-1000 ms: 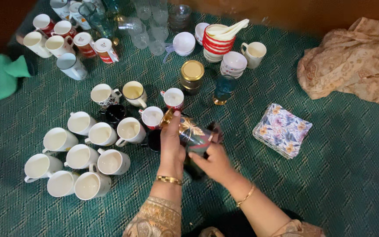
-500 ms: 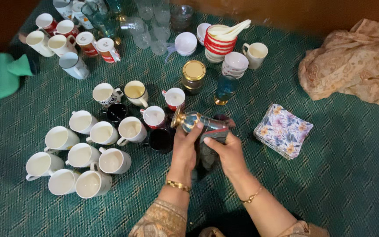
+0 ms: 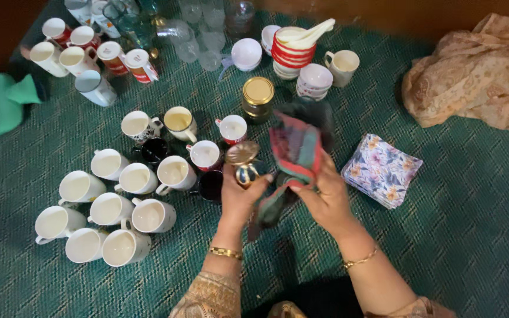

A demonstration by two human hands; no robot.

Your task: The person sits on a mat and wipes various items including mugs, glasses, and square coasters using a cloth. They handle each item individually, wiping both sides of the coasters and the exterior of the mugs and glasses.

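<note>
Over green carpet [image 3: 455,235], left fingers [image 3: 257,181] grasp a seemingly upside-down goblet [image 3: 244,165], gold foot toward camera; right hand [image 3: 325,197] clutches cloth [image 3: 296,156].

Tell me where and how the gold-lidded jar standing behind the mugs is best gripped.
Grip the gold-lidded jar around its round gold lid, coming straight down from above. It stands upright with the lid facing up and unobstructed, while mugs crowd its near side and the held cloth hangs close on its right. A side approach would likely bump them; the dark body below the lid is the fallback.
</note>
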